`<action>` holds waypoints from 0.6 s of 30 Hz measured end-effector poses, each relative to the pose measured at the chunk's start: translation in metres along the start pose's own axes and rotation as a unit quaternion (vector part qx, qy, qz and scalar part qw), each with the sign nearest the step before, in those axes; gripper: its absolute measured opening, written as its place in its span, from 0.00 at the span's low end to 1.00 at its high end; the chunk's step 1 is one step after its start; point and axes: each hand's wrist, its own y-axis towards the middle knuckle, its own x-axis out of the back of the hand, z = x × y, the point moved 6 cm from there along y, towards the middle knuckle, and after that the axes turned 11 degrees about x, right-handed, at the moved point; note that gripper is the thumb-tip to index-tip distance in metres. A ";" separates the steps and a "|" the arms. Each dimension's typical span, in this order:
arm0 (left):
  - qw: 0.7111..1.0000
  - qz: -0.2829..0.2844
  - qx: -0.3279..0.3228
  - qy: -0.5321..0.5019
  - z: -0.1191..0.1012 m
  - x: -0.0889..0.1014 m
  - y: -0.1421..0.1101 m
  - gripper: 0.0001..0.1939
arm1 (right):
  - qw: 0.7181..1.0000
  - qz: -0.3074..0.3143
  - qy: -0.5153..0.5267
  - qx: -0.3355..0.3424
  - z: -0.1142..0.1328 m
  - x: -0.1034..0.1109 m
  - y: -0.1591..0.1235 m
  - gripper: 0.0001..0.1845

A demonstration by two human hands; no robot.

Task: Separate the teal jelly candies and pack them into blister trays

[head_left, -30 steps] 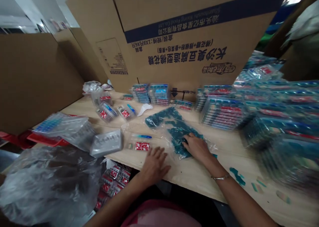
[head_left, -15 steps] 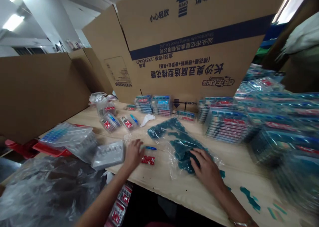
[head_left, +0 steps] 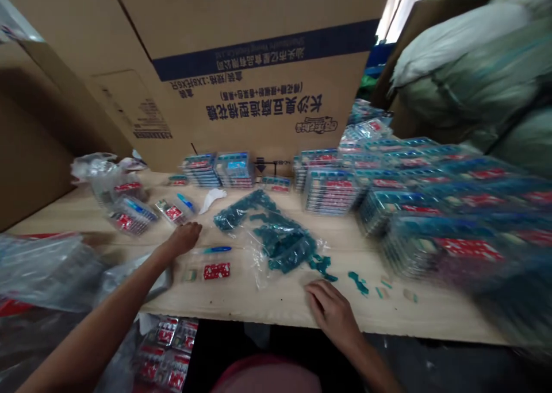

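Note:
My left hand [head_left: 185, 239], fingers curled together, is above the table just behind a clear plastic tray [head_left: 199, 265]. In the tray lie a blue pen-like stick [head_left: 218, 249], a red patterned piece [head_left: 217, 271] and a small pale-green block [head_left: 190, 274]. My right hand [head_left: 331, 308] rests closed near the table's front edge; its fingertips are hidden, and whatever either hand may hold does not show. Between the hands and farther back is a clear bag [head_left: 284, 241] of teal pieces. Some loose teal pieces [head_left: 323, 265] lie at its right end.
Stacked filled blister packs [head_left: 330, 192] line the back and right of the wooden table [head_left: 267, 304]. A large cardboard box [head_left: 259, 106] stands behind. Wrapped plastic trays [head_left: 43, 269] are at left. Small teal scraps [head_left: 357, 282] and striped blocks [head_left: 382, 292] lie at right.
The view has swung right. My right hand has left the bag of teal pieces and come to the table's front edge. My left hand has drawn back from over the tray, leaving its contents visible.

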 end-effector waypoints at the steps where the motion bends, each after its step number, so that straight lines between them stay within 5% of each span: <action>1: 1.000 -0.012 -0.005 0.005 -0.002 0.010 -0.003 0.11 | 1.000 0.011 0.001 -0.002 0.001 -0.002 0.000 0.12; 5: 0.992 -0.113 -0.016 0.052 -0.026 0.061 -0.039 0.13 | 0.999 0.024 0.015 -0.019 0.002 -0.002 0.005 0.13; 8: 0.980 -0.174 -0.079 0.047 -0.077 0.073 -0.096 0.11 | 0.999 -0.009 0.028 -0.042 -0.001 0.004 0.003 0.13; 13: 0.923 -0.168 -0.336 -0.077 -0.195 0.007 -0.192 0.08 | 0.995 -0.063 -0.024 -0.073 -0.008 0.019 -0.004 0.14; 18: 0.896 -0.154 -0.398 -0.123 -0.247 -0.036 -0.184 0.07 | 0.989 0.024 -0.118 -0.087 -0.025 0.019 0.007 0.17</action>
